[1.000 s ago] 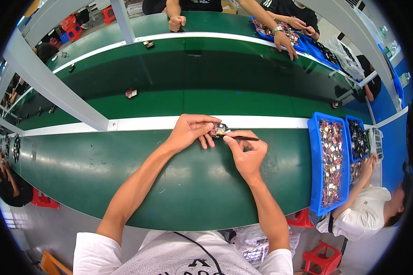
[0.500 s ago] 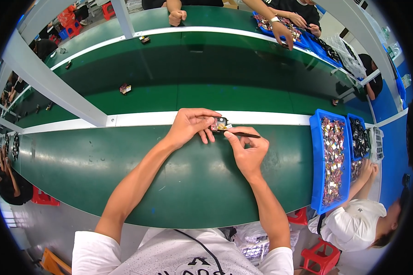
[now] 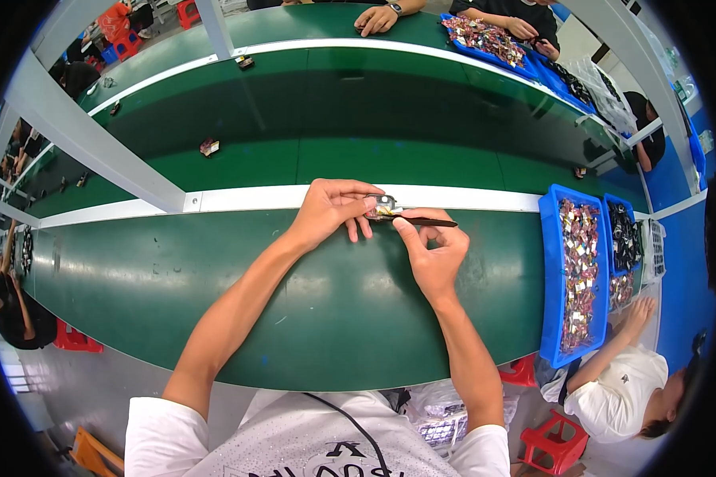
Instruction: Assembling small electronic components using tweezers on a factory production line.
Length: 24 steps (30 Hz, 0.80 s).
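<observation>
My left hand (image 3: 326, 213) is closed on a small black plastic casing (image 3: 387, 199), pinching its left end between thumb and fingers. Inside the casing lie small parts, one with a yellowish patch; their details are too small to make out. My right hand (image 3: 436, 253) grips dark tweezers (image 3: 433, 222), whose tip touches or almost touches the casing's lower right side. Both hands are above the far edge of the green workbench (image 3: 358, 318), beside the white rail (image 3: 469, 198).
At the right stand a long blue tray (image 3: 546, 278) of small wired parts and a smaller blue tray (image 3: 607, 208) with black pieces. Beyond the rail runs a green conveyor belt (image 3: 390, 163) carrying scattered parts (image 3: 209, 148). A grey post (image 3: 107, 139) rises at left. Co-workers sit around.
The scattered parts have shifted slightly left with the belt. A co-worker's arm across the belt has drawn back from the blue tray. My hands keep their hold, with only slight movement.
</observation>
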{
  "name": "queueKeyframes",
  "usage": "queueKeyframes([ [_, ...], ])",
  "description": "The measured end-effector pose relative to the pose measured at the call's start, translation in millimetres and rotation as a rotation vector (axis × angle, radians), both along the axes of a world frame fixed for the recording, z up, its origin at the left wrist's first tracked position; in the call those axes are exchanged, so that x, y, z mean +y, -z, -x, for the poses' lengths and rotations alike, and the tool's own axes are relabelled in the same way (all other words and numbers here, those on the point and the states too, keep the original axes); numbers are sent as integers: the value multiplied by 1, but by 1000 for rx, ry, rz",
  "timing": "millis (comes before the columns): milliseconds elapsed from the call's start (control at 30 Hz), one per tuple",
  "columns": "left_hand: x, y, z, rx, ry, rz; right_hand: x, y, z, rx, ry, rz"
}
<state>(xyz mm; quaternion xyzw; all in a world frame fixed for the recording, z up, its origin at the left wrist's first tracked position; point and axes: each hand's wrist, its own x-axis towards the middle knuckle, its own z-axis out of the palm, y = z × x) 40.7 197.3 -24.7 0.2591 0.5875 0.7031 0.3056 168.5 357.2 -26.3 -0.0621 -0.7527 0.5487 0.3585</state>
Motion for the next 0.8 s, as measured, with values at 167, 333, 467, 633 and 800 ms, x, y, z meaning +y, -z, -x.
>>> queueKeyframes([
  [167, 2, 2, 0, -19, -18, -39, 2, 0, -2, -5, -47, -51],
  [333, 1, 2, 0, -17, 1, -33, -1, 5, -1, 29, -23, -140],
  [467, 1, -1, -3, -18, 17, -24, 1, 5, -2, 42, -20, -215],
  [633, 2, 2, -2, 47, 28, 28, -2, -2, -1, 92, -33, -323],
  [800, 8, 2, -3, 103, 6, 85, -1, -2, 4, 178, -29, -419],
])
